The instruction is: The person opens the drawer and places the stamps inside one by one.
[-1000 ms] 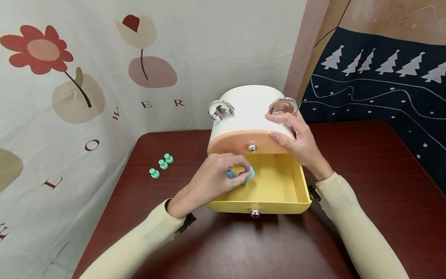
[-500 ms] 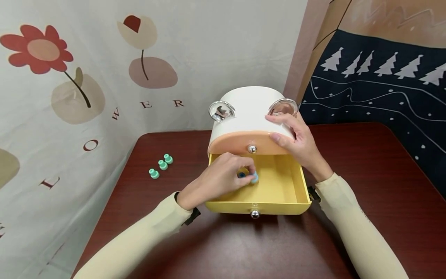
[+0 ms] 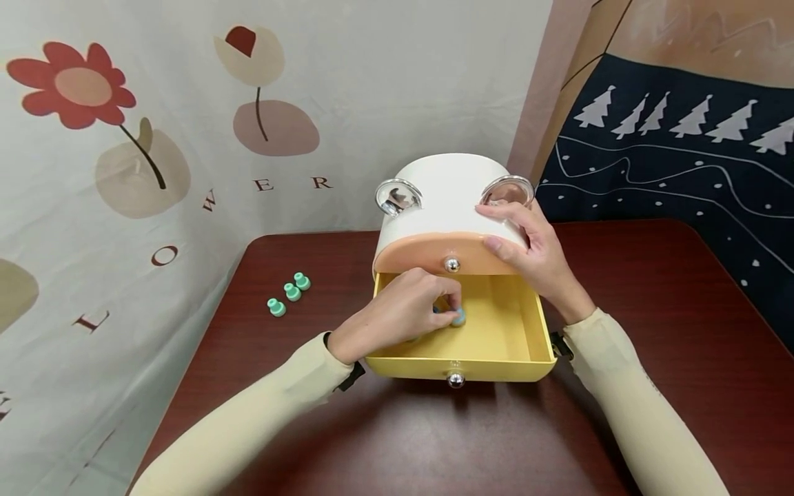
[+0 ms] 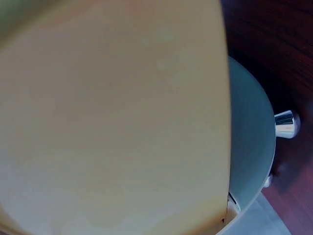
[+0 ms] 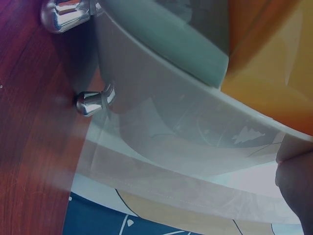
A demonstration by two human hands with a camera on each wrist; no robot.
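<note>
My left hand [image 3: 412, 303] reaches into the pulled-out yellow drawer [image 3: 499, 331]. Thumb and forefinger pinch a small light blue peg-shaped piece [image 3: 459, 317] close over the drawer floor. Behind those fingers, other pieces in the drawer are mostly hidden. My right hand [image 3: 533, 248] grips the front right corner of the white drawer box [image 3: 455, 172], thumb on the orange upper drawer front [image 3: 415, 255] and fingers on the top. The left wrist view is filled mainly by a pale yellow drawer wall [image 4: 112, 117]. Glossy white casing [image 5: 195, 132] crosses the right wrist view.
Three mint green pegs [image 3: 292, 291] stand on the dark red table [image 3: 298, 427] left of the box. Two chrome ears [image 3: 398, 198] stick out of its top. Chrome feet [image 5: 90, 103] lift it off the table. Printed cloth [image 3: 384, 83] hangs behind.
My left hand has moved right and slightly down inside the drawer, bringing the light blue peg closer to the floor. My right hand keeps its grip on the box.
</note>
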